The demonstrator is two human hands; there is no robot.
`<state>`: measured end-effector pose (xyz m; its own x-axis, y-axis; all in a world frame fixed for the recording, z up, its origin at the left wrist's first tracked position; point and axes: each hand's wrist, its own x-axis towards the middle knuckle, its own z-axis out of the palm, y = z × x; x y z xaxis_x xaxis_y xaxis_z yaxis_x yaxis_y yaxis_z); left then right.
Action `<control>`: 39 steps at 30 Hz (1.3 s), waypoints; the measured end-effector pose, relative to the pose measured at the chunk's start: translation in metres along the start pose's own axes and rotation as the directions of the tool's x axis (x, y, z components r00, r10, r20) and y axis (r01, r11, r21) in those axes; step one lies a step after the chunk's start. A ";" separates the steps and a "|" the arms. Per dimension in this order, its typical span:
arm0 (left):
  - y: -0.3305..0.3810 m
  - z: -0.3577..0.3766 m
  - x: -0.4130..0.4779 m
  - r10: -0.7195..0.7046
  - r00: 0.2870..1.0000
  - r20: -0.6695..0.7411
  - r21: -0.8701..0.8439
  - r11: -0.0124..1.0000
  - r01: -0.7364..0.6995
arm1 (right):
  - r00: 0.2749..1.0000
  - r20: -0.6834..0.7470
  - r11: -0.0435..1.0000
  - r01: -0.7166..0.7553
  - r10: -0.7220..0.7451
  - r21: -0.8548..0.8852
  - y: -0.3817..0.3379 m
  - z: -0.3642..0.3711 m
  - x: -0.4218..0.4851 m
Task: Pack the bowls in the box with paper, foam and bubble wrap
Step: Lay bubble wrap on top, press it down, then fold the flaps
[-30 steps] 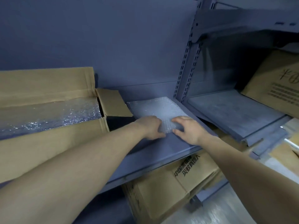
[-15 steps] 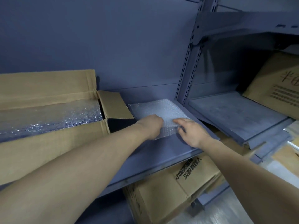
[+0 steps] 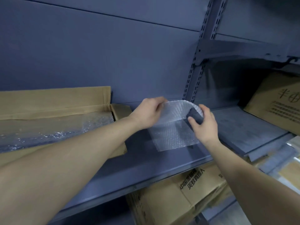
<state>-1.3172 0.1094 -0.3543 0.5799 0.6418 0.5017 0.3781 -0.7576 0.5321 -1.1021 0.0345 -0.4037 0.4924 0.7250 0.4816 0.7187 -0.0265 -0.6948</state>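
A clear sheet of bubble wrap [image 3: 173,114] is lifted off the grey shelf [image 3: 146,169], arching between both hands. My left hand [image 3: 148,113] pinches its left edge, and my right hand [image 3: 203,125] grips its right edge with curled fingers. More bubble wrap sheets [image 3: 175,138] lie flat on the shelf just below. No bowls are in view.
A long open cardboard box [image 3: 55,101] holding a bubble wrap roll [image 3: 48,127] sits at the left of the shelf. Printed cardboard boxes [image 3: 186,192] stand below the shelf, and another [image 3: 276,101] leans at the right. A perforated upright [image 3: 194,78] divides the shelving bays.
Both hands went from pressing on the flat bubble wrap stack to lifting the top sheet up off the shelf, so that it now arches between them.
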 end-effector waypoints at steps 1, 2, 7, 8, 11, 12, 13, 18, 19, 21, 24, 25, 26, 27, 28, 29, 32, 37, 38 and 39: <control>0.000 -0.007 -0.001 -0.011 1.000 0.000 -0.022 1.000 0.011 | 1.000 -0.009 0.997 -0.027 0.028 0.076 -0.007 -0.001 0.002; 0.001 -0.013 -0.003 -0.029 1.000 0.010 -0.060 0.998 0.029 | 0.999 -0.013 0.987 -0.047 0.049 0.153 -0.012 -0.001 0.003; -0.001 -0.043 -0.018 -0.199 0.976 -0.086 -0.498 0.857 0.130 | 0.996 0.000 0.901 -0.084 0.093 0.426 -0.036 0.004 0.009; -0.004 -0.049 -0.022 -0.248 0.964 -0.091 -0.545 0.823 0.160 | 0.995 0.004 0.886 -0.087 0.095 0.456 -0.043 0.004 0.009; -0.018 -0.063 -0.033 -0.377 0.925 -0.051 -0.553 0.781 0.288 | 0.997 0.001 0.874 -0.068 0.077 0.482 -0.066 0.003 0.013; -0.023 -0.066 -0.036 -0.404 0.914 -0.029 -0.543 0.775 0.325 | 0.998 -0.008 0.873 -0.056 0.068 0.484 -0.073 0.003 0.014; -0.026 -0.069 -0.039 -0.415 0.910 -0.013 -0.541 0.768 0.342 | 0.998 -0.011 0.871 -0.043 0.055 0.489 -0.080 0.003 0.015; -0.016 -0.081 -0.041 -0.414 0.903 -0.112 -0.614 0.744 0.265 | 1.000 -0.031 0.854 0.015 0.002 0.521 -0.111 -0.007 0.014; -0.011 -0.085 -0.040 -0.430 0.892 -0.141 -0.662 0.710 0.238 | 0.999 -0.042 0.847 0.035 -0.014 0.530 -0.117 -0.010 0.013; -0.001 -0.095 -0.040 -0.448 0.868 -0.216 -0.735 0.660 0.157 | 0.998 -0.037 0.854 0.060 -0.047 0.517 -0.125 -0.014 0.010; 0.004 -0.113 -0.040 -0.465 0.817 -0.341 -0.748 0.661 0.064 | 0.996 0.008 0.869 0.075 -0.091 0.488 -0.135 -0.012 0.006; 0.007 -0.120 -0.041 -0.466 0.809 -0.358 -0.746 0.664 0.052 | 0.995 0.014 0.865 0.077 -0.096 0.497 -0.141 -0.011 0.004; 0.008 -0.126 -0.042 -0.472 0.804 -0.361 -0.750 0.660 0.050 | 0.995 0.015 0.852 0.074 -0.096 0.518 -0.148 -0.010 0.003; 0.009 -0.133 -0.045 -0.479 0.801 -0.359 -0.749 0.660 0.058 | 0.996 0.008 0.836 0.068 -0.086 0.545 -0.155 -0.010 0.001; 0.009 -0.138 -0.048 -0.483 0.800 -0.356 -0.751 0.658 0.063 | 0.998 -0.006 0.819 0.060 -0.069 0.570 -0.162 -0.009 -0.001; 0.007 -0.143 -0.053 -0.480 0.804 -0.350 -0.749 0.659 0.067 | 0.998 -0.019 0.802 0.056 -0.055 0.595 -0.168 -0.007 -0.003; -0.003 -0.154 -0.072 -0.477 0.812 -0.337 -0.726 0.680 0.097 | 0.998 0.020 0.759 0.026 -0.051 0.651 -0.183 0.001 -0.011; -0.023 -0.173 -0.112 -0.514 0.778 -0.360 -0.664 0.727 0.173 | 0.989 0.130 0.730 -0.040 -0.067 0.683 -0.206 0.028 -0.035; -0.027 -0.180 -0.119 -0.522 0.767 -0.373 -0.649 0.737 0.186 | 0.986 0.151 0.726 -0.053 -0.071 0.686 -0.210 0.034 -0.039; -0.030 -0.188 -0.125 -0.527 0.755 -0.391 -0.634 0.749 0.195 | 0.982 0.170 0.722 -0.062 -0.078 0.690 -0.214 0.041 -0.043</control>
<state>-1.5369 0.0739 -0.3048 -0.0435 0.9302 0.3646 -0.0615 -0.3667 0.9283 -1.2972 0.0375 -0.2979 0.3442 0.8311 0.4367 0.1496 0.4107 -0.8994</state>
